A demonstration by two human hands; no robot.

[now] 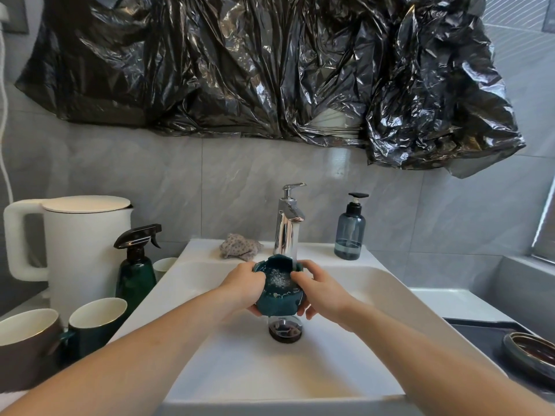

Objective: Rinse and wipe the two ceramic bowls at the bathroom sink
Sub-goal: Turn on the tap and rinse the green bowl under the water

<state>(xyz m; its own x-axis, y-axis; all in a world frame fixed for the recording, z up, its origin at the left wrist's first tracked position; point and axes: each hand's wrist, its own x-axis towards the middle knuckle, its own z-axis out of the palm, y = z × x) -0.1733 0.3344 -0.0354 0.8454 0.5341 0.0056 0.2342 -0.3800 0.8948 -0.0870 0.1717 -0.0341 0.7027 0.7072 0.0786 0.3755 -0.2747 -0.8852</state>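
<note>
A dark teal ceramic bowl [277, 295] with a wavy rim is held over the white sink [375, 283], under water running from the chrome tap [287, 226]. My left hand [243, 286] grips its left side, thumb over the rim. My right hand [318, 291] holds the right side, fingers at the rim and under the base. Water pools and splashes inside the bowl. A second bowl [530, 351], dark brown with a pale rim, rests on a dark tray at the right edge. A crumpled patterned cloth [238, 246] lies on the sink's back ledge, left of the tap.
Left of the sink stand a white kettle [78, 244], a green spray bottle [135, 271], a teal mug [96, 322] and a brown mug [27, 343]. A blue soap dispenser [350, 232] stands right of the tap. The drain [285, 330] lies below the bowl. Black plastic sheeting [270, 70] covers the wall.
</note>
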